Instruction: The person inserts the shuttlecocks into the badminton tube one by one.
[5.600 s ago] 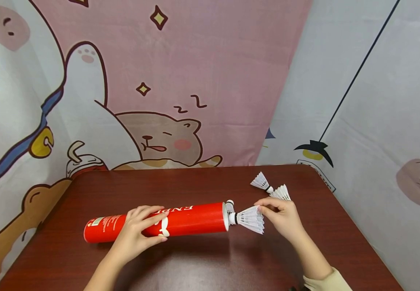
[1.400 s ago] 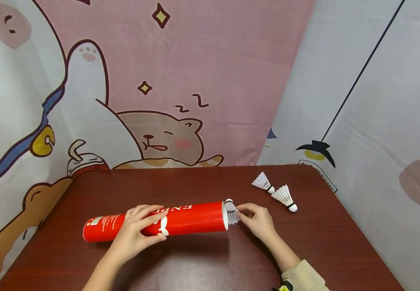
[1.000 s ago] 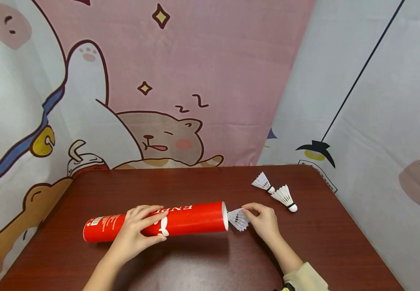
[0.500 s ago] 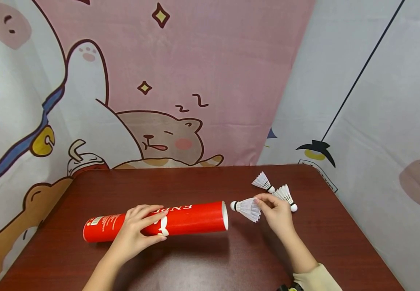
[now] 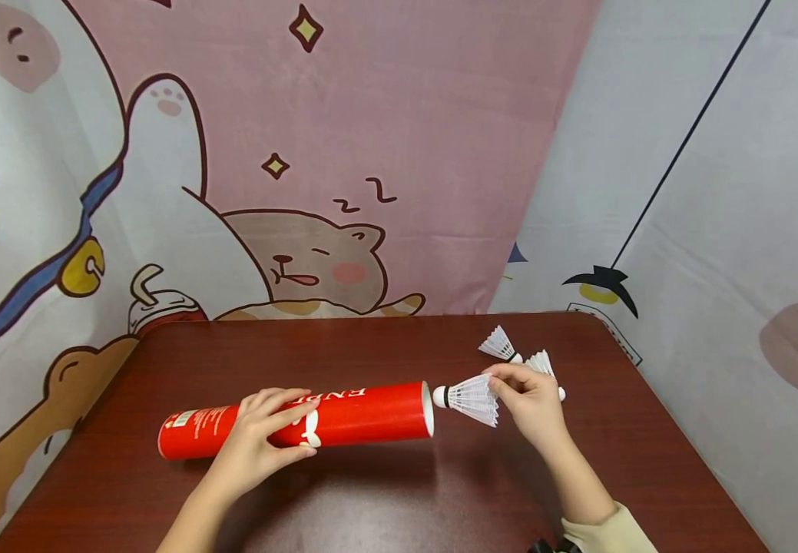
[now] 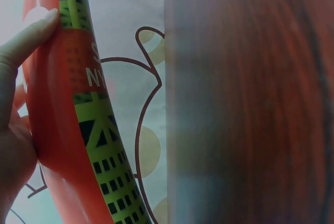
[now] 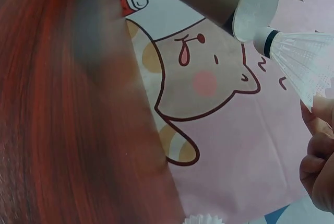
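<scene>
My left hand [image 5: 260, 438] grips a long red shuttlecock tube [image 5: 371, 415] around its middle; the tube's right end, uncapped, is raised off the table. In the left wrist view the thumb and fingers wrap the tube [image 6: 57, 119], which carries a green and black print. Between thumb and fingertips my right hand [image 5: 530, 399] pinches a white shuttlecock [image 5: 473, 399] by the edge of its skirt. Its cork points left, right at the tube's open mouth. The right wrist view shows the cork of the shuttlecock [image 7: 263, 41] overlapping the tube's rim [image 7: 255, 10].
Two more shuttlecocks lie at the back right of the dark red table [image 5: 302, 349]: one shuttlecock [image 5: 498, 343] farther back, the other shuttlecock [image 5: 542, 362] partly hidden behind my right hand. A cartoon-printed cloth [image 5: 405, 153] hangs behind the table.
Earlier, two shuttlecocks were by the mouth, one in my right hand; that one is no longer visible. The other was pinched, drawn away and turned cork-first to the tube. My left hand stayed put.
</scene>
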The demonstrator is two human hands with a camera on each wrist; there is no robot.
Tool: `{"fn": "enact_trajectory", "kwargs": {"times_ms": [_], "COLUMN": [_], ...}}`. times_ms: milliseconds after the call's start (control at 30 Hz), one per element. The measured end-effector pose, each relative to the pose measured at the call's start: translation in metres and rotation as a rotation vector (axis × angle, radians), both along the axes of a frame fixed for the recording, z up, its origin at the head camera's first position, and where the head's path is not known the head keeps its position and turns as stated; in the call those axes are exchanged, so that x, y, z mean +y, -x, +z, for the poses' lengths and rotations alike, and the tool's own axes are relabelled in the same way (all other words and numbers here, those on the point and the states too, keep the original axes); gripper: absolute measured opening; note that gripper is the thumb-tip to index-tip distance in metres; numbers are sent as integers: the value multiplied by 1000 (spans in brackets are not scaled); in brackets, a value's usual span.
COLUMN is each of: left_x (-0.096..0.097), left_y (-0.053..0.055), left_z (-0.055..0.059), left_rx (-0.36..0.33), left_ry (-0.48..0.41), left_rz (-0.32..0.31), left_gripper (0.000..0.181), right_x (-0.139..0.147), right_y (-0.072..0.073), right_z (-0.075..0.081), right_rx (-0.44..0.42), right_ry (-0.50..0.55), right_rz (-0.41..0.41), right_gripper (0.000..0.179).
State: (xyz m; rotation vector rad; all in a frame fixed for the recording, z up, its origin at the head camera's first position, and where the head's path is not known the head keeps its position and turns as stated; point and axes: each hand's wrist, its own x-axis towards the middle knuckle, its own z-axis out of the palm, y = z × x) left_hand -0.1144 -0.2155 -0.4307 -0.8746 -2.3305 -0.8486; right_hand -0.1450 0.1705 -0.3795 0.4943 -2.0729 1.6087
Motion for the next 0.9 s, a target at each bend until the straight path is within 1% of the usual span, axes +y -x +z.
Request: {"fn": "enact_trajectory", "kwargs": {"times_ms": [133, 267, 300, 367, 533, 733, 900], "left_x": [0, 0, 0, 0, 1, 1, 1], "left_y": [0, 0, 0, 0, 0, 0, 0], "left_z": [0, 0, 0, 0, 0, -1, -1], "left_rx": [-9, 12, 15, 14, -5, 3, -10], "left_ry": [-1, 0, 1, 3, 7, 8, 7], "left_rz": [3, -1, -2, -1, 0, 0, 6], "left_gripper": [69, 69, 69, 68, 68, 67, 68], "right_x": [-3, -7, -9, -13, -26, -36, -45], "right_y": [2, 7, 6, 5, -4, -5, -8], "right_z": [-7, -19, -20, -18, -7, -8, -8], "right_rx": [8, 14, 15, 11, -5, -22, -26], "right_ry": [37, 45, 38, 24, -23, -39, -50], "right_rz": [61, 84, 86, 88, 79, 59, 54], "right_gripper": [16, 20, 20, 19, 16, 16, 15]}}
